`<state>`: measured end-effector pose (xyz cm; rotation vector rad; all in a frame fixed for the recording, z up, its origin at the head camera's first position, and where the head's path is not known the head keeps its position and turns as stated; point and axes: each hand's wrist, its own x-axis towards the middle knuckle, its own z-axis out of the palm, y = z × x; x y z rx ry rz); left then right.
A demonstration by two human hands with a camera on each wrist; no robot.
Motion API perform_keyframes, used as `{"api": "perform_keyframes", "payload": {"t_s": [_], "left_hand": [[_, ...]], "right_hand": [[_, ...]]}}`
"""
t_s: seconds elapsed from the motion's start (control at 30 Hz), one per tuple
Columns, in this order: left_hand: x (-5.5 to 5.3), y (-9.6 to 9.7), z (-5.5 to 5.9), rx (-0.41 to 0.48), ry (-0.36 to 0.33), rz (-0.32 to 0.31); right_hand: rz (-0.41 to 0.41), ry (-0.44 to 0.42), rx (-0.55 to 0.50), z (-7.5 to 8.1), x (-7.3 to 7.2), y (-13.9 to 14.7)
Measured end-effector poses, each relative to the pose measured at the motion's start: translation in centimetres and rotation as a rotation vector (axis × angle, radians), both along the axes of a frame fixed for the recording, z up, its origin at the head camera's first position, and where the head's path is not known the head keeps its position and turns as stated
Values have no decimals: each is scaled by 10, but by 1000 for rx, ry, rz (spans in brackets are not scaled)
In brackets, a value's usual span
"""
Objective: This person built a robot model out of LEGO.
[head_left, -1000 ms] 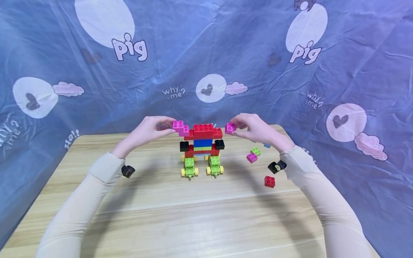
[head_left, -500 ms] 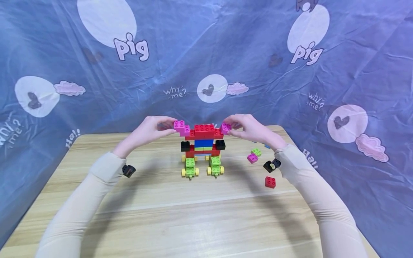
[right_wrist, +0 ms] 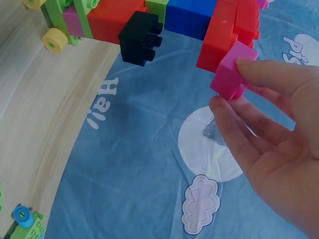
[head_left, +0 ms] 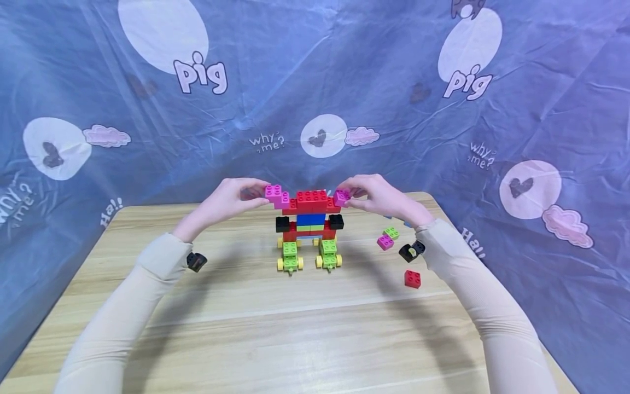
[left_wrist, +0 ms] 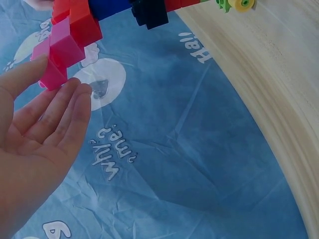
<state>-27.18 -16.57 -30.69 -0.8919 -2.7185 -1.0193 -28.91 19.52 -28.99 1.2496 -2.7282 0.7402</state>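
Note:
A toy figure of building bricks stands upright on the table, with red shoulders, a blue middle, black bricks at its sides and green feet on yellow wheels. My left hand pinches the outer, upper pink brick between thumb and fingertips; it steps up from another pink brick on the left red shoulder. At the opposite shoulder, my right hand pinches a pink brick by its sides. That brick appears slightly tilted in the head view and lies right against the red shoulder brick in the right wrist view.
On the wooden table, right of the figure, lie a lime green brick, a loose pink brick and a red brick. Small blue pieces show partly behind the right forearm. A blue printed cloth hangs behind the table.
My right hand has moved left with its pink brick, from apart from the figure to the right red shoulder. The left hand has kept its grip and place.

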Motion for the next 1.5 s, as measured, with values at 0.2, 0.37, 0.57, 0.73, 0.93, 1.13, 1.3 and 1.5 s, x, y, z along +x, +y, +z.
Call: {"api": "perform_keyframes", "payload": {"t_s": [0.2, 0.37, 0.57, 0.73, 0.93, 1.13, 1.3, 1.5], "left_hand": [[0, 0, 0, 0, 6, 2], [1, 0, 0, -3, 7, 0], [1, 0, 1, -3, 1, 1], [1, 0, 1, -7, 0, 5], [0, 0, 0, -10, 8, 5], [0, 0, 0, -5, 7, 5], [0, 0, 0, -9, 0, 7], [0, 0, 0, -12, 1, 8]], "right_hand": [[4, 9, 37, 4, -2, -3], [1, -7, 73, 6, -3, -6], [-15, 6, 105, 8, -2, -9], [-16, 52, 134, 11, 0, -12], [-14, 124, 180, 12, 2, -16], [-36, 125, 191, 13, 4, -18], [-42, 116, 177, 13, 6, -17], [-85, 82, 161, 11, 5, -16]]}}
